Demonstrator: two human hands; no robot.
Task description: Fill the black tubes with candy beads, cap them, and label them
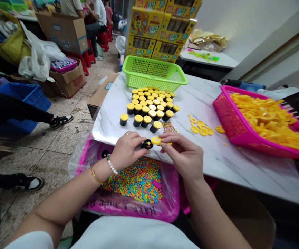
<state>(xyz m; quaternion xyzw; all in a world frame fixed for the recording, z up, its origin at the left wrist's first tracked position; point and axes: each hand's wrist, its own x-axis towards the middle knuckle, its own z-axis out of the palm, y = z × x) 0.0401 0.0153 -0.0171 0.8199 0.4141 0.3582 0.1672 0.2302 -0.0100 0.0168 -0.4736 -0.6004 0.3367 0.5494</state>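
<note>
My left hand [127, 149] is closed around a small black container [146, 144] filled with coloured candies. My right hand [183, 154] pinches a yellow cap [156, 140] right beside the container's mouth. Both hands hover over the near edge of the white marble table [232, 162]. Below them, in my lap, sits a pink bin lined with plastic [162, 205], full of small multicoloured candy beads [136, 181]. Several capped black containers with yellow lids [149, 105] stand in rows further back on the table.
A pink basket [232, 128] heaped with yellow caps stands at the right, with loose yellow caps [200, 126] beside it. A green basket [153, 72] sits at the back, before yellow cartons [162, 27]. Other people's legs [22, 110], cardboard boxes and a blue crate [22, 97] fill the floor at left.
</note>
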